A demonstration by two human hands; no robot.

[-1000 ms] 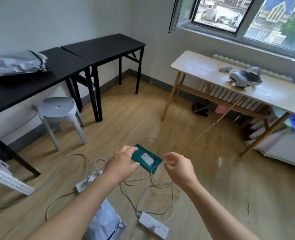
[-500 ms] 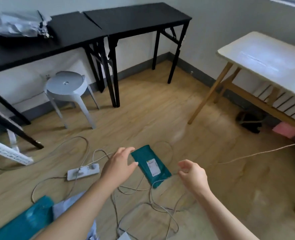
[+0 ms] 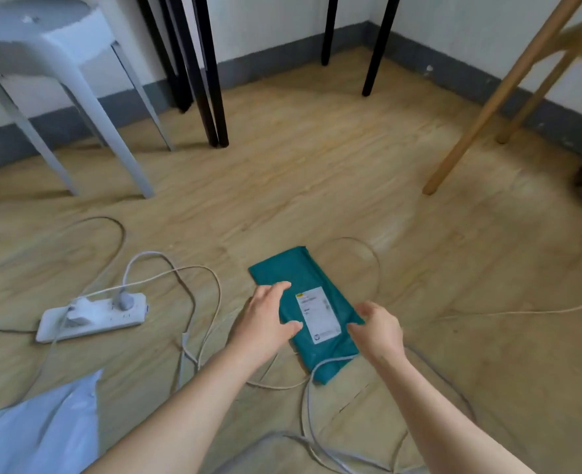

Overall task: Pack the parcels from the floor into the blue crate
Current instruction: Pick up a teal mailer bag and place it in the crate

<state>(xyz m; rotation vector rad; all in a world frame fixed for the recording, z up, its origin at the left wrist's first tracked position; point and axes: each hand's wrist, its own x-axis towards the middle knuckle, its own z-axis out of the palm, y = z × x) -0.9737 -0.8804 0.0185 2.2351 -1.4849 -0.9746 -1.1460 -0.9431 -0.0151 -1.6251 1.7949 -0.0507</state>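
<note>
A flat teal parcel (image 3: pixel 294 271) with a white label lies on the wooden floor, partly over a loop of cable. My left hand (image 3: pixel 265 319) hovers at its left edge with fingers spread and relaxed, thumb over the parcel. My right hand (image 3: pixel 378 328) is at the parcel's right edge, fingers loosely curved, holding nothing. Whether either hand touches the parcel is unclear. A pale grey-blue parcel (image 3: pixel 33 432) lies at the bottom left. The blue crate is out of view.
A white power strip (image 3: pixel 91 316) and several tangled cables (image 3: pixel 193 302) lie on the floor around the parcel. A grey stool (image 3: pixel 43 46) stands at the back left, black table legs (image 3: pixel 207 80) behind, and wooden table legs (image 3: pixel 487 107) at the right.
The view has dropped and closed in on the floor. Both hands have moved down to the two sides of the teal parcel, which has stayed on the floor.
</note>
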